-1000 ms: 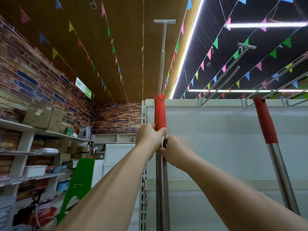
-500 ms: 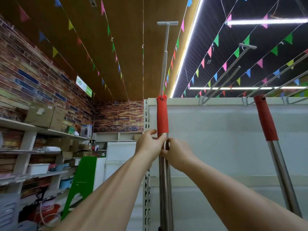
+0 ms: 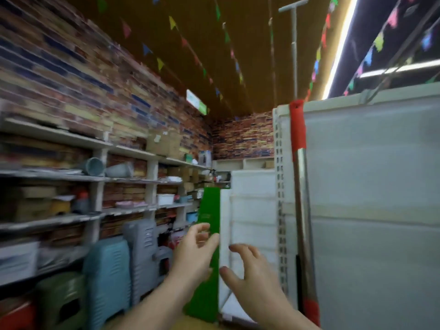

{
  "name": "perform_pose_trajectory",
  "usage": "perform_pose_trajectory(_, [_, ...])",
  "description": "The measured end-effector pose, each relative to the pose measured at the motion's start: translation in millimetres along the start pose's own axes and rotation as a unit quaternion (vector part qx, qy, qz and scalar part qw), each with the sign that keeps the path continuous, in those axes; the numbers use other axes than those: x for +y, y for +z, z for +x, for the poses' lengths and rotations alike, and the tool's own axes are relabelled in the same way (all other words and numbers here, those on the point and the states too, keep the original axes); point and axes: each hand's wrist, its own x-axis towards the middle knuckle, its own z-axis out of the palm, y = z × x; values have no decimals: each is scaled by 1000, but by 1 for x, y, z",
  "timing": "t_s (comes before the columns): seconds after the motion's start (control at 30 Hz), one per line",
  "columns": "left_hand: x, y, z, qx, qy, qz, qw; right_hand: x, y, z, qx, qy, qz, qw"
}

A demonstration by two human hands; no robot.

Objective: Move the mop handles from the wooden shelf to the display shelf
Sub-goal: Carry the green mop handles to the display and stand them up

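A mop handle (image 3: 302,186) with a red grip and a shiny steel shaft stands upright against the left end of the white display shelf (image 3: 371,177). A thin grey T-topped rod rises above its grip. My left hand (image 3: 195,248) and my right hand (image 3: 247,270) hover low in front of me, left of the handle, fingers spread and holding nothing. Neither hand touches the handle. The wooden shelf (image 3: 95,177) runs along the brick wall on the left.
Stacked plastic stools (image 3: 104,277) in teal, grey and green stand below the wooden shelf. A green panel (image 3: 207,234) leans by a white rack (image 3: 250,210). Boxes, bins and pots fill the wooden shelf. Bunting hangs from the ceiling.
Both hands let go of the mop handle and dropped down to the left. My view swung left toward the wooden shelf; the handle stays against the display shelf.
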Motion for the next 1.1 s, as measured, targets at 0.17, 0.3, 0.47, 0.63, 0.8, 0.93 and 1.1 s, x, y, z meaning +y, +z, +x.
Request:
perform_pose_trajectory(0.17, [-34,-68,-66,126,-58,69,988,-31,55,-35,-71,-2,107,992])
perform_pose_trajectory(0.3, [-33,-125,-116,207,-81,89,971,-78,87,-60,-146,-29,188,971])
perform_pose_trajectory(0.47, [-35,-203,-168,280,-113,131,944,-149,127,-86,-227,-46,256,938])
perform_pose_trajectory(0.63, [-53,-288,-214,346,-131,174,913,-221,197,-108,-275,-60,307,909])
perform_pose_trajectory(0.8, [-85,-396,-246,419,-179,216,863,-301,283,-123,-324,-54,355,875])
perform_pose_trajectory(0.93, [-109,-498,-267,472,-216,231,822,-370,356,-128,-374,-52,371,848])
perform_pose_trajectory(1.1, [-120,-598,-289,531,-261,239,770,-445,426,-126,-426,-57,378,820])
